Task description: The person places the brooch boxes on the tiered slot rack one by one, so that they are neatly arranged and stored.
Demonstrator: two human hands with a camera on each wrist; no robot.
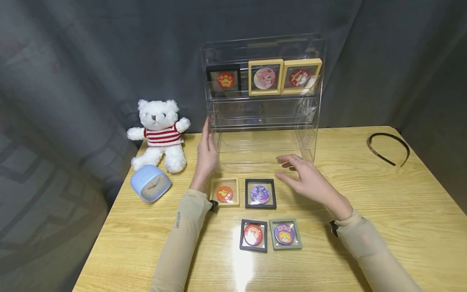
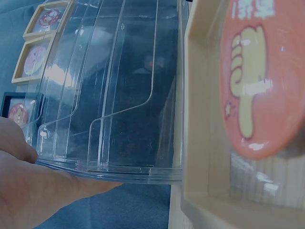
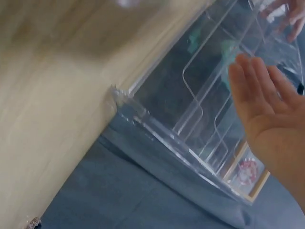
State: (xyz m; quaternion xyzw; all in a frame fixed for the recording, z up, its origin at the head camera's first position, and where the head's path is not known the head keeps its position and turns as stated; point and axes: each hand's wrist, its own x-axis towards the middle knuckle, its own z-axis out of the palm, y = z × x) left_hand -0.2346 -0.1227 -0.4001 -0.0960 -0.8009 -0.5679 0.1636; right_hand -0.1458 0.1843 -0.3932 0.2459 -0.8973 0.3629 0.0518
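A clear tiered display stand (image 1: 260,121) stands upright at the back of the table. My left hand (image 1: 206,156) lies along its left side, fingers extended and touching the side panel. My right hand (image 1: 300,176) hovers in front of the stand's lower right, fingers loosely bent and holding nothing; the right wrist view shows its palm (image 3: 279,119). On the upper tier are a black-framed badge (image 1: 225,80) and two yellow-framed badges, one pink (image 1: 264,78) and one red (image 1: 300,77). Before the stand lie a yellow-framed thumbs-up badge (image 1: 224,194) and a black-framed purple badge (image 1: 260,194).
Closer to me lie a dark-framed red badge (image 1: 253,235) and a green-framed bear badge (image 1: 285,234). A white teddy bear (image 1: 162,136) and a blue clock (image 1: 149,182) occupy the left side. A dark headband (image 1: 388,136) rests at the far right, and a grey curtain (image 1: 109,48) hangs behind.
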